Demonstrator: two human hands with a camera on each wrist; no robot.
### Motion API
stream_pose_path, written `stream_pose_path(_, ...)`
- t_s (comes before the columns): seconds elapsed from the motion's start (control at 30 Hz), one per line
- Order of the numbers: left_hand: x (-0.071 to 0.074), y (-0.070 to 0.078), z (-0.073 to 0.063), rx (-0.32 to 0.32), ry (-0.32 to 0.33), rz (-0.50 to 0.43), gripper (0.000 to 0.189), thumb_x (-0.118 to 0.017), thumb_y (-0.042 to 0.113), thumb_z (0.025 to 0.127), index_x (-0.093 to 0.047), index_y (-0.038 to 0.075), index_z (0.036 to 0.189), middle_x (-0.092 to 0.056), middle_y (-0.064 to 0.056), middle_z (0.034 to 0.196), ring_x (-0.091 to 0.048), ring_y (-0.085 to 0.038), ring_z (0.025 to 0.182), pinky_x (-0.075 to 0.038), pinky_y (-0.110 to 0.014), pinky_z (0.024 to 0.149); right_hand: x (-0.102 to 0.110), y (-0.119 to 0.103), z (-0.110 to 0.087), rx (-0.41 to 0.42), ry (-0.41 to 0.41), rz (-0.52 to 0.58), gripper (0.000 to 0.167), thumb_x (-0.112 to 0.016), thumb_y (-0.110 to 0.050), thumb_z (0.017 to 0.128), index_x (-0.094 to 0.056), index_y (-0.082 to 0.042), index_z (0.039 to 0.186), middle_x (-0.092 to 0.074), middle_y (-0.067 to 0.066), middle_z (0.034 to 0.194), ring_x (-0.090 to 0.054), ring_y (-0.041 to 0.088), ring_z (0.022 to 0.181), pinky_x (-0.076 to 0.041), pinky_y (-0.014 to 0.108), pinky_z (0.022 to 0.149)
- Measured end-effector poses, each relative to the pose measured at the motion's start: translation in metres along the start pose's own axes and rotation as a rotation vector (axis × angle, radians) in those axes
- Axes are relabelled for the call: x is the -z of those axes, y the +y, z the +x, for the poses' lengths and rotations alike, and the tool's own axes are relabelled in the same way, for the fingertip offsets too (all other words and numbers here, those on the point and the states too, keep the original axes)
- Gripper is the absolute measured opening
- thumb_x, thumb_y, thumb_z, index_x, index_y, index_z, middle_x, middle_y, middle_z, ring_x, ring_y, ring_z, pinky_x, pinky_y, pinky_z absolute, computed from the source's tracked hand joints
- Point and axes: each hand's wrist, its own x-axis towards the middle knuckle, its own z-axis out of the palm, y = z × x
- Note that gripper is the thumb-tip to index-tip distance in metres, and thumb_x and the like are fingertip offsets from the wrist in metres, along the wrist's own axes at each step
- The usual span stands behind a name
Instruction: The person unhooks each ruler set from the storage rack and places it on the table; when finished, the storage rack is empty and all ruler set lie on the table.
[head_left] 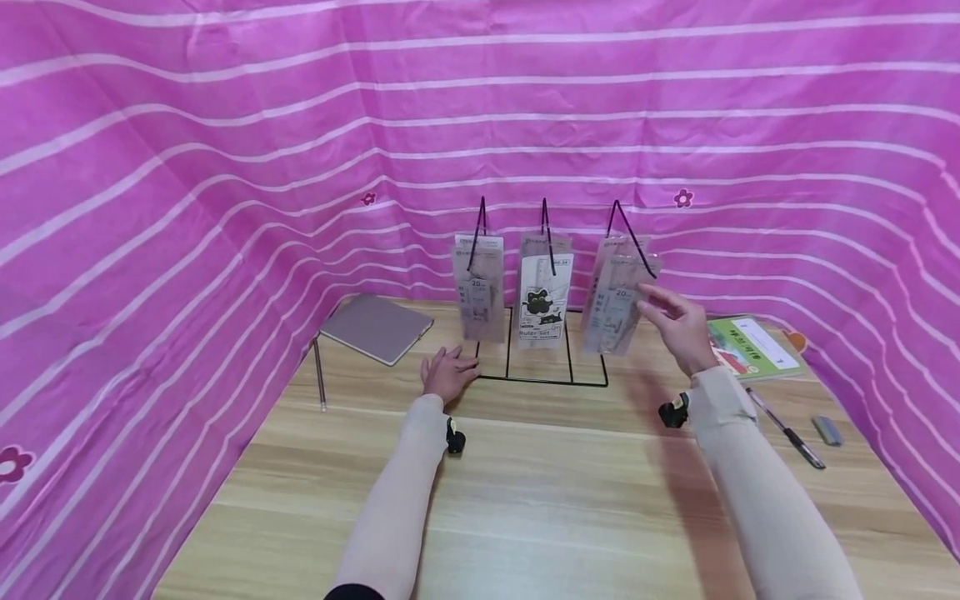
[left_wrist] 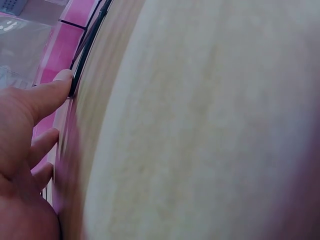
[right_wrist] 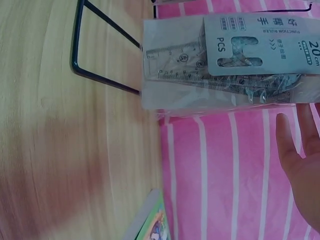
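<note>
A black wire rack (head_left: 540, 381) stands on the table, with clear-packed ruler sets hanging from its three hooks. My left hand (head_left: 448, 375) rests at the rack's front left corner, its thumb touching the base wire in the left wrist view. At the right hook, my right hand (head_left: 681, 327) reaches to the edge of a tilted ruler set packet (head_left: 619, 308), fingers extended; the right wrist view cuts off part of this hand. A ruler set with a black cat picture (head_left: 542, 304) hangs in the middle. Another grey ruler set packet (head_left: 480, 296) hangs at left.
To the left lie a grey-brown notebook (head_left: 377, 327) and a pencil (head_left: 320, 373). On the right are a green booklet (head_left: 750, 348), a pen (head_left: 787, 429) and a small grey-blue block (head_left: 827, 431). Pink striped cloth (head_left: 510, 125) walls in the table's back and sides.
</note>
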Motion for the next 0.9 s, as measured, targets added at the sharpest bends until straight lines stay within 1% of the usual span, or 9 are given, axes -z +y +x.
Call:
stream_pose_path(0.07, 0.0, 0.001, 0.0, -0.002, 0.001, -0.006, 0.03, -0.072, 0.031, 0.093, -0.074, 0.02, 0.121, -0.046, -0.011, 0.155, -0.025, -0.041, 0.151, -0.001, -0.065, 0.12, 0.001, -0.001, 0.001, -0.007, 0.005, 0.024, 0.037, -0.068, 0.001, 0.093, -0.061, 0.012, 0.127, -0.074, -0.012, 0.11, -0.066, -0.001, 0.1, -0.051, 0.01, 0.085)
stream_pose_path(0.17, 0.0, 0.001, 0.0, -0.006, 0.0, -0.004, 0.031, -0.072, 0.03, 0.092, -0.074, 0.019, 0.122, -0.046, -0.011, 0.154, -0.026, -0.042, 0.15, -0.002, -0.066, 0.12, 0.0, -0.008, -0.001, -0.02, 0.008, 0.053, 0.035, -0.068, 0.005, 0.092, -0.061, 0.015, 0.125, -0.076, -0.011, 0.105, -0.068, -0.001, 0.094, -0.052, 0.01, 0.081)
stream_pose_path(0.23, 0.0, 0.001, 0.0, -0.009, -0.002, 0.002, 0.032, -0.073, 0.031, 0.092, -0.074, 0.019, 0.122, -0.046, -0.011, 0.155, -0.025, -0.042, 0.15, -0.002, -0.066, 0.12, -0.001, -0.015, -0.003, -0.027, 0.01, 0.051, 0.034, -0.068, 0.007, 0.091, -0.061, 0.016, 0.123, -0.076, -0.01, 0.101, -0.068, 0.0, 0.091, -0.053, 0.01, 0.078)
stream_pose_path(0.33, 0.001, 0.002, 0.0, -0.004, -0.011, 0.01, 0.034, -0.072, 0.032, 0.092, -0.073, 0.02, 0.124, -0.044, -0.011, 0.156, -0.025, -0.041, 0.151, -0.002, -0.065, 0.12, -0.002, -0.023, -0.005, -0.041, 0.007, 0.028, 0.032, -0.069, 0.007, 0.09, -0.063, 0.016, 0.12, -0.076, -0.012, 0.097, -0.068, -0.001, 0.089, -0.053, 0.01, 0.076)
stream_pose_path(0.47, 0.002, 0.003, -0.001, 0.007, -0.025, 0.008, 0.035, -0.072, 0.033, 0.093, -0.072, 0.02, 0.125, -0.042, -0.01, 0.157, -0.023, -0.041, 0.151, -0.001, -0.064, 0.121, -0.003, -0.028, -0.007, -0.051, -0.003, 0.006, 0.03, -0.07, 0.006, 0.09, -0.064, 0.016, 0.118, -0.076, -0.016, 0.095, -0.068, -0.003, 0.09, -0.052, 0.01, 0.079)
stream_pose_path(0.67, 0.002, 0.003, -0.002, 0.001, -0.026, 0.006, 0.035, -0.072, 0.032, 0.093, -0.072, 0.019, 0.125, -0.043, -0.01, 0.157, -0.024, -0.042, 0.151, -0.001, -0.065, 0.12, -0.002, -0.03, -0.009, -0.029, 0.003, -0.006, 0.03, -0.072, 0.005, 0.089, -0.065, 0.015, 0.116, -0.076, -0.016, 0.095, -0.069, -0.003, 0.09, -0.053, 0.011, 0.08)
stream_pose_path(0.9, 0.001, -0.001, 0.002, 0.002, -0.036, 0.003, 0.036, -0.072, 0.034, 0.093, -0.072, 0.02, 0.126, -0.043, -0.01, 0.157, -0.023, -0.041, 0.151, 0.0, -0.064, 0.121, 0.0, -0.036, -0.015, -0.051, -0.003, 0.003, 0.028, -0.072, 0.005, 0.089, -0.067, 0.012, 0.115, -0.077, -0.014, 0.095, -0.071, -0.002, 0.089, -0.054, 0.013, 0.082)
